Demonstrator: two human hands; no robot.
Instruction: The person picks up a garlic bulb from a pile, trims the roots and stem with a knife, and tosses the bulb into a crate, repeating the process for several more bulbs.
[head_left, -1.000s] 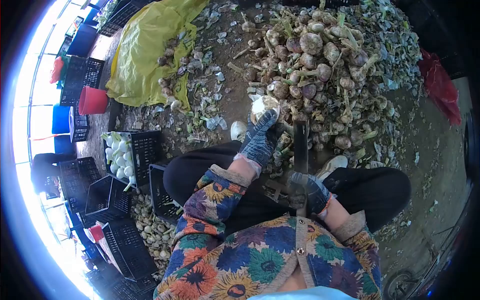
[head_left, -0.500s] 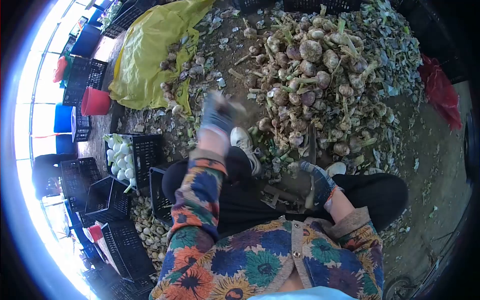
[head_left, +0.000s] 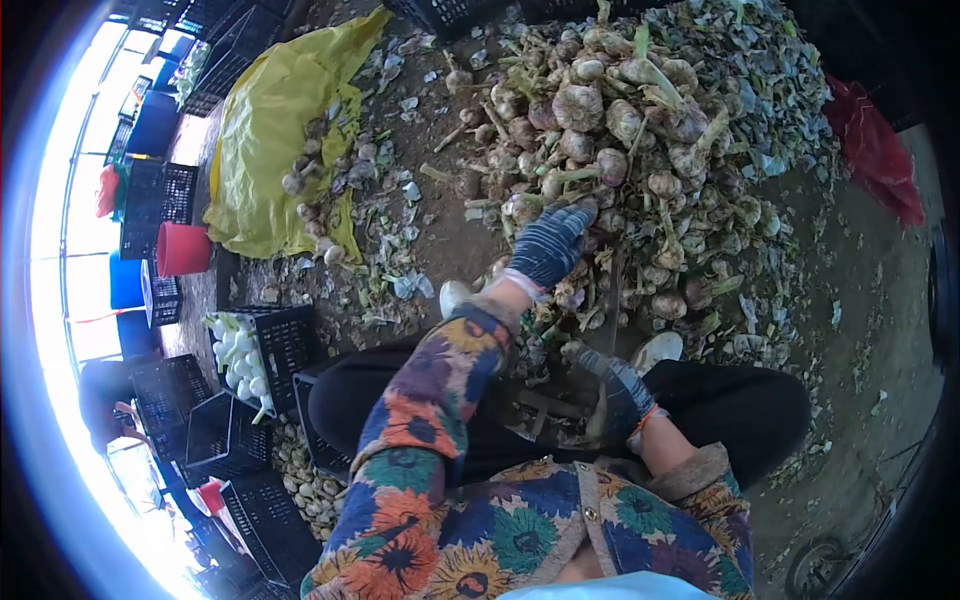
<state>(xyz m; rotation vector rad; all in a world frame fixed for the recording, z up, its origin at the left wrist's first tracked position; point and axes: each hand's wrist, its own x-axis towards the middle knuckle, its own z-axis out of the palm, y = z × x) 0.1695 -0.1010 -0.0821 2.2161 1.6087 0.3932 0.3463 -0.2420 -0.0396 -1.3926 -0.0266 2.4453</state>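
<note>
A large pile of garlic bulbs with stems (head_left: 625, 125) lies on the ground. My left hand (head_left: 553, 245), in a dark striped glove, reaches to the pile's near left edge; its fingers curl over a purplish garlic bulb (head_left: 598, 238) that they partly hide. Nearer my body, between my legs, my right hand (head_left: 615, 388) is gloved and closed around something pale that I cannot make out. A long, narrow dark piece (head_left: 614, 290) stands between my hands and the pile. Below it is a flat bar (head_left: 548, 404), partly in shadow.
Yellow sheeting (head_left: 275, 150) with loose bulbs lies left of the pile. A black crate of trimmed white bulbs (head_left: 283, 345) stands at my left, by more crates and a red bucket (head_left: 183, 249). Dry leaves and red netting (head_left: 875, 150) are at the right.
My left hand has moved from the left, where it was blurred over the ground, rightward to the pile, and its fingers are now on a bulb. My right hand stays low between my legs.
</note>
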